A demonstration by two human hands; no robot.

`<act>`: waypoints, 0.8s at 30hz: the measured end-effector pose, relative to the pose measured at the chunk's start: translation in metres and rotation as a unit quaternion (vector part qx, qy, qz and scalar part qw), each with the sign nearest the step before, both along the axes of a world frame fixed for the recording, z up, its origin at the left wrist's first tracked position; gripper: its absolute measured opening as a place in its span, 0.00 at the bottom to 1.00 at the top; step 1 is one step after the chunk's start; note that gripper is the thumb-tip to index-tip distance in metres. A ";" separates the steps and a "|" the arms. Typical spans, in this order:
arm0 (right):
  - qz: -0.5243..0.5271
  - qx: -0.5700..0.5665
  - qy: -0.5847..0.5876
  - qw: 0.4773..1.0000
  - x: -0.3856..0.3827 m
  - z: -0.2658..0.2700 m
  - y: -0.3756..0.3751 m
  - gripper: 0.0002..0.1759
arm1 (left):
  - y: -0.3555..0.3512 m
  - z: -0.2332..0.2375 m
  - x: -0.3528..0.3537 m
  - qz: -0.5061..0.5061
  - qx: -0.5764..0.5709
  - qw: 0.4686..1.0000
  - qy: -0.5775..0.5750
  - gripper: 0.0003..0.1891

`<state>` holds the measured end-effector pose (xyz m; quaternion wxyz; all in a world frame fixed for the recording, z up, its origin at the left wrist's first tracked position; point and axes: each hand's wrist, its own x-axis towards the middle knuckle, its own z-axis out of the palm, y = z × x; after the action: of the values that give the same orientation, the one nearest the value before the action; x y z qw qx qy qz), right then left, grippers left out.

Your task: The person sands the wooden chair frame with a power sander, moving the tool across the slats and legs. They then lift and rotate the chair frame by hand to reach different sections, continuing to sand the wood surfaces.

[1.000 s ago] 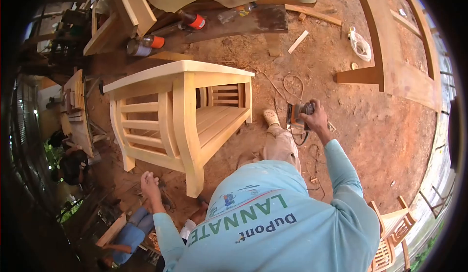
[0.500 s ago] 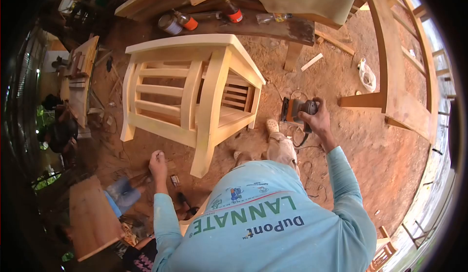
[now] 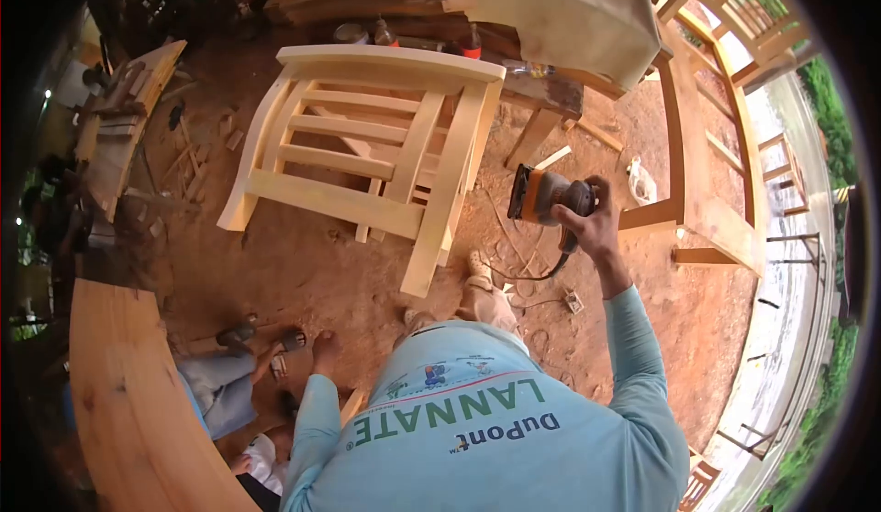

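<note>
My right hand (image 3: 596, 228) is closed around the black rear handle of an orange and black electric sander (image 3: 543, 196). The sander is held off the ground, its flat pad side facing left, and a black cord (image 3: 551, 272) loops down from its handle. To its left stands a pale wooden armchair frame (image 3: 335, 195) with slatted sides. My left hand (image 3: 325, 352) hangs low beside my body, apart from the chair. Its fingers are curled in, with nothing visible in them.
Behind the chair, bottles (image 3: 472, 42) stand by a low wooden bench (image 3: 551, 97). A long wooden frame (image 3: 684, 136) stands at right. A wide plank (image 3: 138, 393) lies at lower left, near another person's legs (image 3: 220, 388). A power outlet box (image 3: 574, 302) sits on the dirt floor.
My right hand has lifted the sander up from near the ground, and it looks larger. My view has shifted, bringing the plank and the other person's legs further into sight.
</note>
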<state>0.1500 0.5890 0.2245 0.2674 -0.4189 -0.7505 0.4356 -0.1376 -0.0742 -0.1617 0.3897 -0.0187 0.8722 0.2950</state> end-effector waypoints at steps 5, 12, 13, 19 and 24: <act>-0.034 0.038 0.026 0.998 -0.010 0.022 -0.025 0.43 | 0.005 0.034 0.020 0.077 0.045 0.991 -0.102 0.14; -0.056 0.133 0.014 0.989 -0.017 0.029 -0.002 0.47 | 0.054 0.039 -0.012 0.102 0.040 0.993 -0.044 0.14; -0.032 0.182 0.012 0.983 -0.019 0.033 0.002 0.47 | 0.066 0.050 -0.010 0.112 0.048 0.991 -0.048 0.14; 0.059 0.242 0.014 0.968 -0.037 0.047 0.018 0.48 | 0.071 0.040 -0.039 -0.144 -0.026 0.985 0.091 0.15; 0.090 0.188 -0.084 0.974 -0.037 0.046 0.042 0.47 | 0.071 0.008 -0.046 -0.531 -0.151 0.768 0.326 0.11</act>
<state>0.1131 0.6313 0.2704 0.2372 -0.3267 -0.8734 0.2722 -0.1834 -0.0034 -0.1540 0.1689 0.4858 0.8511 -0.1056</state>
